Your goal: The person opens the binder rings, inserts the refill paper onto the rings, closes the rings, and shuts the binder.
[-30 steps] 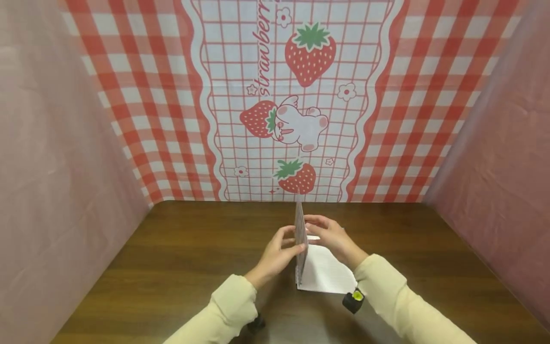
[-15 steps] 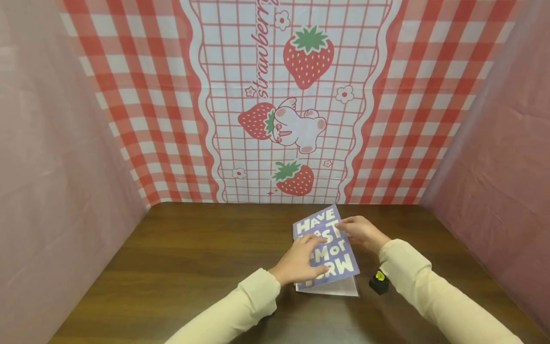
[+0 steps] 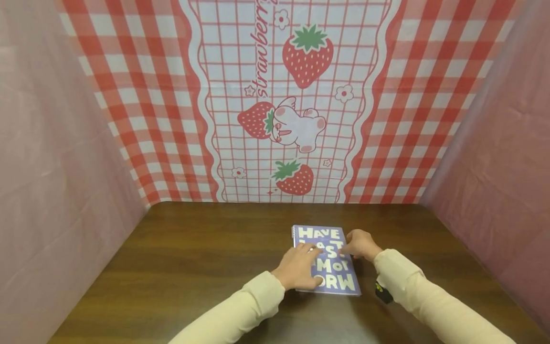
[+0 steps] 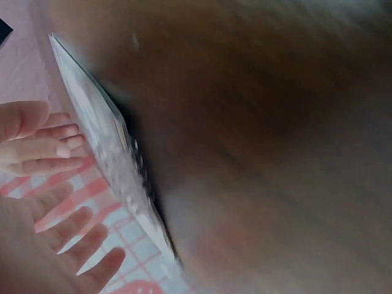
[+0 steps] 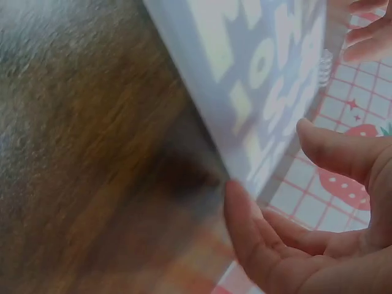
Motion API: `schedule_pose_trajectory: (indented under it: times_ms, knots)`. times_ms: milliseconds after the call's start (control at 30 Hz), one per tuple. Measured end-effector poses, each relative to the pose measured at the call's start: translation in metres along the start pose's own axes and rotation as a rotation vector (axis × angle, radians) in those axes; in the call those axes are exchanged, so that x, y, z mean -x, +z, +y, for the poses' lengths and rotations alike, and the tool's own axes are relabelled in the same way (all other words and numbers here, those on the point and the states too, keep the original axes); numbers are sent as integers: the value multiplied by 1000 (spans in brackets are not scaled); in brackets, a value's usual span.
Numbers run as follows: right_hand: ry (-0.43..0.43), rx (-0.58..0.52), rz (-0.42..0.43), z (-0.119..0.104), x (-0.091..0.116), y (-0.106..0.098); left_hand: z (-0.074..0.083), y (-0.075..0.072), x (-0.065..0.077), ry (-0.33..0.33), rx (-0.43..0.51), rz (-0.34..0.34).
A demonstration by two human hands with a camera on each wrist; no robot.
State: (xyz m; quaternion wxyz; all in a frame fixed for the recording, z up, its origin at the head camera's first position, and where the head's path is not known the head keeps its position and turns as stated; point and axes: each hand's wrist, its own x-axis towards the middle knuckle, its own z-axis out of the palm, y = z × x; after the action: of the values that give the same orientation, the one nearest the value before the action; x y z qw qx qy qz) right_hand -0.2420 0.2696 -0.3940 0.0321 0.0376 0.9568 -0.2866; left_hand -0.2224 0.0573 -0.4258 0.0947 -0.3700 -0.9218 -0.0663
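A spiral-bound notebook (image 3: 328, 265) with a purple cover and large cream lettering lies closed on the brown table, its coil along the left side. My left hand (image 3: 297, 268) is over the left part of the cover with its fingers spread. In the left wrist view, gaps show between its fingers and the notebook. At the right edge is my right hand (image 3: 362, 245), thumb above the cover. The right wrist view shows a fingertip (image 5: 236, 196) of that hand by the notebook's edge, thumb and fingers apart.
Brown wooden table (image 3: 206, 258) surrounds the notebook. Behind it hangs a red-and-white checked cloth (image 3: 301, 95) with strawberries. Pink cloth walls (image 3: 64, 167) close off both sides. A small black device (image 3: 383, 292) sits by the right wrist.
The notebook stood half open with a white page showing. Its purple cover has swung over to the right and now lies flat. The left hand has shifted right onto the cover.
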Motion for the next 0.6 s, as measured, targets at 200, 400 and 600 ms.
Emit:
schedule_pose_trajectory:
  times_ms: [200, 400, 600]
  knots:
    - [-171, 136, 100, -23, 12, 5, -21, -14, 7, -58, -185, 129]
    - [-299, 138, 269, -56, 28, 27, -50, -28, 26, -185, -287, 302]
    - [-360, 229, 395, -74, 39, 47, -61, -36, 47, -304, -266, 386]
